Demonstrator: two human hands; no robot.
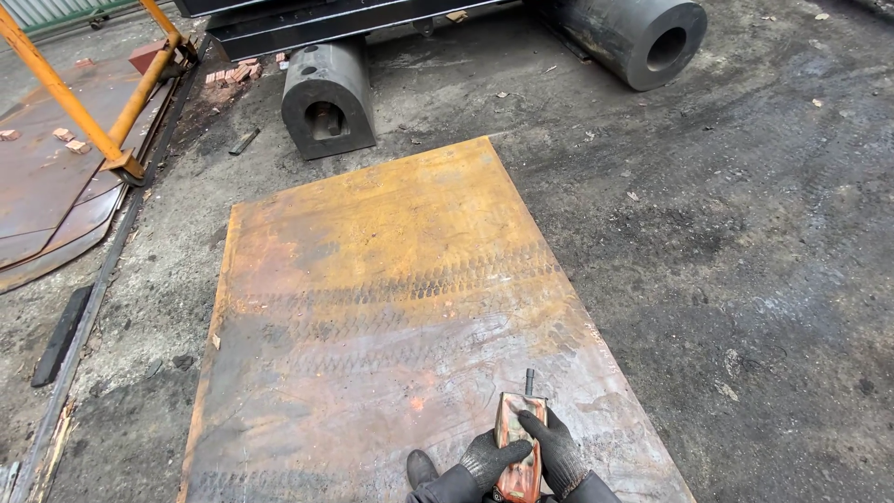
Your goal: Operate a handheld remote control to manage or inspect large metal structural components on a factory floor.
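Gripping worn orange handheld controller (pixel 520 447) with both gloved hands, low over near end of rusty steel plate (pixel 391 279). Your left hand (pixel 489 461) wraps its side, thumb on face; your right hand (pixel 557 452) curls fingers across front, likely for button reach. Stubby antenna points away. Beyond plate: rounded grey steel block (pixel 327 96), thick hollow cylinder (pixel 638 37).

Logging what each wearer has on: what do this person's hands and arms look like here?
Both hands wear dark knitted work gloves, black to charcoal, covering every finger: left hand, right hand. Dark grey sleeves reach the glove cuffs at the frame's bottom edge. No markings or logos are visible on either.
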